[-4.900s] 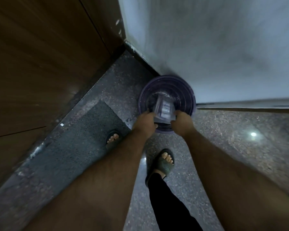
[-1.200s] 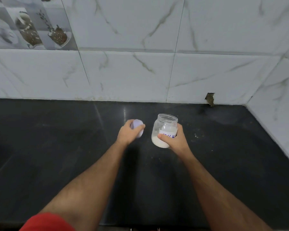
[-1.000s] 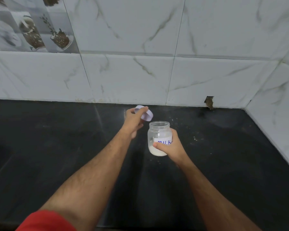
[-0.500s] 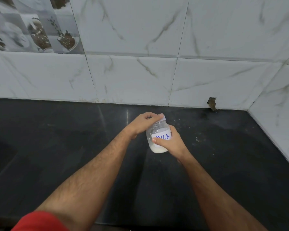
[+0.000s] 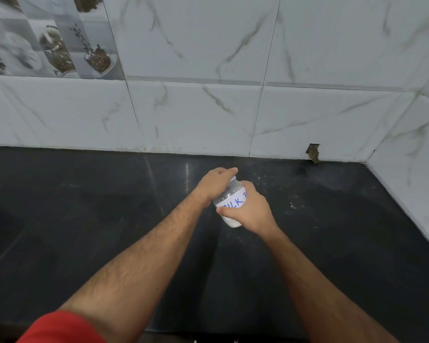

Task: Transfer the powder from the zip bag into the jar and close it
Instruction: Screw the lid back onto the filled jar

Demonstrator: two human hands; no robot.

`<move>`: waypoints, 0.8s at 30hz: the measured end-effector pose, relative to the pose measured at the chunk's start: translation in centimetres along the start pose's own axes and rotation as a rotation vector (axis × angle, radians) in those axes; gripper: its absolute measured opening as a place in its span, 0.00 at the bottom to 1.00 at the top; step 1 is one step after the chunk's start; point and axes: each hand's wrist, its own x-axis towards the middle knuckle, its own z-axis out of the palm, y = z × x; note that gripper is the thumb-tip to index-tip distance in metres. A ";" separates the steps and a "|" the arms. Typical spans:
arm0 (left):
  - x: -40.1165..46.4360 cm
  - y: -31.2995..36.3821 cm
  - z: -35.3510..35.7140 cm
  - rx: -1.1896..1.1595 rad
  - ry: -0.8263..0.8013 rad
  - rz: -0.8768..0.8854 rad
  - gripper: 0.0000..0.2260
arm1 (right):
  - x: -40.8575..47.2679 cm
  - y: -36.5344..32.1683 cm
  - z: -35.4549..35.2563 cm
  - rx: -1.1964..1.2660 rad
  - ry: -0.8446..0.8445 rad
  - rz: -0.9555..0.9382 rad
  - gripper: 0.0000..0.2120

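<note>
- The jar [image 5: 229, 199] is a small clear one, held tilted above the black counter [image 5: 84, 231], its top leaning away from the person and to the right.
- White powder [image 5: 232, 222] sits in the bottom of the jar.
- A white label [image 5: 233, 203] with blue handwriting wraps the jar's middle; part of the writing is hidden behind the fingers.
- The right hand [image 5: 249, 211] is wrapped around the jar's body, thumb across the front below the label, fingers curled around the far side.
- The left hand [image 5: 214, 184] is cupped over the jar's mouth, fingers closed down around the lid [image 5: 233, 179]; only a thin white edge of it peeks out under the fingertips.
- Whether the lid is fully seated cannot be told, since the hand covers it.
- A few white specks lie scattered on the counter to the right of the hands and just below the jar.
- Marbled white wall tiles [image 5: 196, 115] rise behind the counter, with a small chipped hole [image 5: 313, 152] at their base on the right.
- A red sleeve [image 5: 60, 329] shows at the bottom left.
</note>
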 end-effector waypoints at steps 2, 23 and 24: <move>0.1 -0.1 0.1 -0.028 0.024 -0.029 0.20 | -0.1 -0.2 0.6 -0.154 0.079 -0.027 0.45; -0.2 0.6 -1.7 -0.169 -0.077 0.075 0.41 | 0.4 -0.8 0.2 0.120 0.141 0.010 0.40; -0.4 0.9 -1.4 -0.164 -0.067 0.073 0.42 | 0.4 -0.9 0.4 0.121 0.141 0.005 0.41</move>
